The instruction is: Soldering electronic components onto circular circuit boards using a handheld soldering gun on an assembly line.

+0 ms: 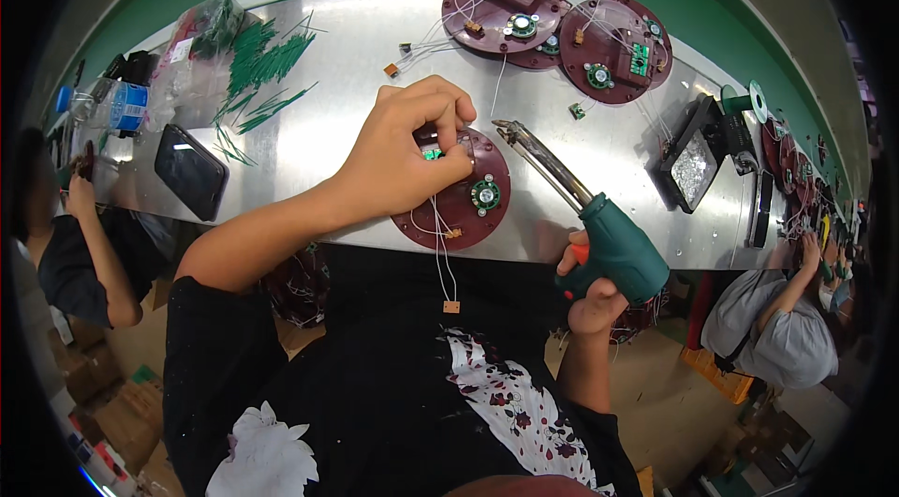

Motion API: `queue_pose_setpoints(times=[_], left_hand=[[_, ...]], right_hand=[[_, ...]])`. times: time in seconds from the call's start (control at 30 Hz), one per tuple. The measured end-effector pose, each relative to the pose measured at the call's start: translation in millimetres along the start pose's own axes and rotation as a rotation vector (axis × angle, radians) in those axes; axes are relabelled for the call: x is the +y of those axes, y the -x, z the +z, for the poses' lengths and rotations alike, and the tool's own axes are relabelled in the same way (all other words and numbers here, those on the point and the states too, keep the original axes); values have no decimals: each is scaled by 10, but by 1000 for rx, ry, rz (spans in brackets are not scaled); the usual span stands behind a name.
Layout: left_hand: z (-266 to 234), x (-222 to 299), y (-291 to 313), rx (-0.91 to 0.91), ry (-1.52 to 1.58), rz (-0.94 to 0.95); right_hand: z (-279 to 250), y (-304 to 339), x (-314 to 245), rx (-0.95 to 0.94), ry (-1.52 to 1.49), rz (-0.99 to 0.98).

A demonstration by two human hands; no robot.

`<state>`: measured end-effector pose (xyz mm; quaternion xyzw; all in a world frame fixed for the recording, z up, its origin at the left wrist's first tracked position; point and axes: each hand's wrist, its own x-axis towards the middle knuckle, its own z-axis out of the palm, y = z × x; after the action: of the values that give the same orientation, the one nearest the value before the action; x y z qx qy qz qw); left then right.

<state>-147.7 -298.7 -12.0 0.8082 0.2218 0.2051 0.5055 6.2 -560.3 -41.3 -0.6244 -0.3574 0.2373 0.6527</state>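
My right hand (595, 300) grips a green soldering gun (620, 249) by its handle, with fingers at the red trigger. Its long metal tip points up and left, just beyond the far right rim of a round maroon disc (487, 225). Over that disc, my left hand (407, 146) is closed in a pinch; whatever lies between its fingertips is hidden. The disc carries a small round green-rimmed part (485, 195) and a green circuit board (432, 152), partly covered by my fingers. White wires run from it toward me, ending in a small tan connector (451, 307) hanging past the table edge.
Several wired maroon discs (618, 38) are stacked at the far side. Green wire pieces (257, 61), a plastic bag (192, 57), a bottle (108, 108) and a phone (191, 172) lie left. Rightward are a black tray (695, 160) and a spool (757, 102). People sit at both sides.
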Motion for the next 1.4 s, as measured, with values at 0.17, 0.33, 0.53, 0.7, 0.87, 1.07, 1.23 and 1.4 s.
queue_pose_setpoints(times=[0.17,0.33,0.53,0.7,0.87,1.07,1.23,1.4], left_hand=[[-155,139,18,-31,98,21],[-207,581,225,-28,-517,277],[-447,749,47,-280,-748,163],[-730,624,-379,-293,-617,-165],[-394,647,-88,-301,-683,325],[-322,740,-1,-399,-868,246],[-639,1065,-322,-401,-735,277],[-1028,1016,-1524,-172,-797,193]], right_hand=[[-75,-13,-42,22,-82,-5],[-109,16,5,116,-192,-6],[-149,24,3,129,-276,-37],[-216,16,62,137,-314,-72],[-253,23,39,118,-359,-81],[-265,26,64,57,-360,-75],[-277,5,92,46,-398,-82],[-323,-38,66,54,-432,-91]])
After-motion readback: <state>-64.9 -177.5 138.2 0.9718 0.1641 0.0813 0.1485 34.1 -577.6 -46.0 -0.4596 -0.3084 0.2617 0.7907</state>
